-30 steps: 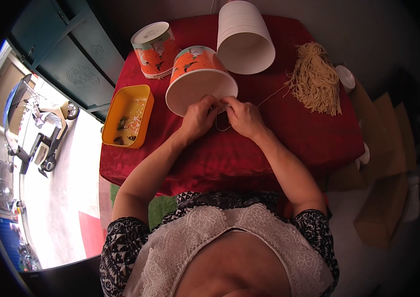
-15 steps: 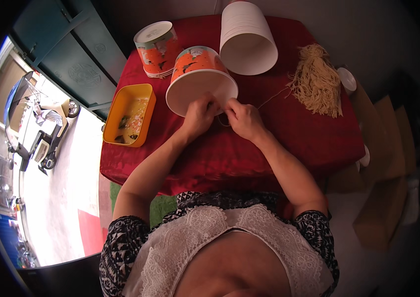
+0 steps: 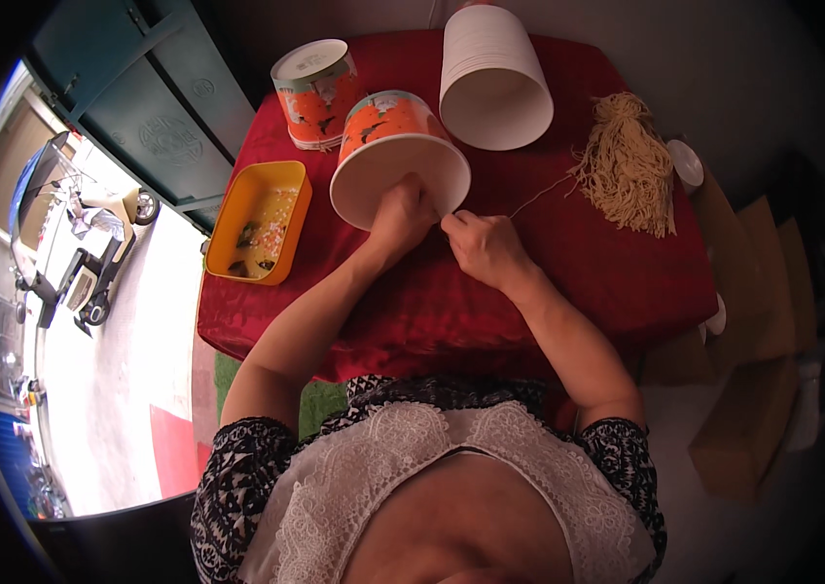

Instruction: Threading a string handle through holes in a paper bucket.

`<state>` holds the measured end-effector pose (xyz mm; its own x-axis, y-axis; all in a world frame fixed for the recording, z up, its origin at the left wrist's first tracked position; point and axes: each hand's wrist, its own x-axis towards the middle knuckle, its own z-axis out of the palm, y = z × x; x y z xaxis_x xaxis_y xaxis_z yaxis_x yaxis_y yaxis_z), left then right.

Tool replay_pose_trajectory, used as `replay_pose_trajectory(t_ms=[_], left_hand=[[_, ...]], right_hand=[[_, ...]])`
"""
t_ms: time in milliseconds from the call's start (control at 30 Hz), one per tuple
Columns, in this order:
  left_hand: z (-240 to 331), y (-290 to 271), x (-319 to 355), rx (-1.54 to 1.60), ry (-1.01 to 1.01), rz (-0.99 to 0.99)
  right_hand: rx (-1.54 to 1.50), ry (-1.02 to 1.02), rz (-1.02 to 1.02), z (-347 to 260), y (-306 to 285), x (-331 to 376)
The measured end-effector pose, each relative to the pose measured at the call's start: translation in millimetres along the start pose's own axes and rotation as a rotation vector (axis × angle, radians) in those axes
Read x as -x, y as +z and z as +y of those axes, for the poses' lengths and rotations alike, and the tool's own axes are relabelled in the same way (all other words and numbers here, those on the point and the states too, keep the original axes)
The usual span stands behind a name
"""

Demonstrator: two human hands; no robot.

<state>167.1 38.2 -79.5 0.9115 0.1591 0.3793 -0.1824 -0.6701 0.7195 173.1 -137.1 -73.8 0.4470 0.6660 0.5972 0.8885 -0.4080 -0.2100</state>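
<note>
Left hand [image 3: 401, 216] and right hand [image 3: 486, 247] at the mouth of an orange bucket [image 3: 391, 119]

The left hand reaches into the bucket's mouth with its fingers curled against the white inside; what they grip, if anything, cannot be told. The right hand is just beside it at the rim, its thumb and fingers narrowed to a pinch on a string [image 3: 541, 197]. Past that hand, the string runs across the red cloth [image 3: 568, 292] to a bundle of tan strands [image 3: 629, 165] near the table's right edge.

The orange bucket lies tipped on the table, left of the middle, its mouth turned toward the person and the near edge. Its side carries an orange, green and white pattern. Just behind it, toward the far left corner, a matching bucket [image 3: 315, 109] stands upside down. A stack of white buckets [image 3: 488, 54] lies at the far edge, mouth facing the person. By the left edge sits a yellow tray [image 3: 298, 214] with small pale bits and some dark pieces inside.

Beyond the right edge are a round white piece [image 3: 688, 164] and brown cardboard [image 3: 768, 273]. To the left, a dark green door [image 3: 161, 122] stands beside a bright street, where a scooter [image 3: 80, 284] is parked.
</note>
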Motion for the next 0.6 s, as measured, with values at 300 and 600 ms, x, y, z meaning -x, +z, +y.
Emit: replay_pose_trajectory(t_ms=[300, 600], left_hand=[[3.1, -24.3, -1.6, 0.104, -0.021, -0.176], [23.3, -32.0, 1.4, 0.488, -0.278, -0.337]], right_hand=[[-0.037, -0.004, 0.134, -3.5, -5.1, -4.0], [-0.027, 0.013, 0.094, -2.7, -4.5, -4.6]])
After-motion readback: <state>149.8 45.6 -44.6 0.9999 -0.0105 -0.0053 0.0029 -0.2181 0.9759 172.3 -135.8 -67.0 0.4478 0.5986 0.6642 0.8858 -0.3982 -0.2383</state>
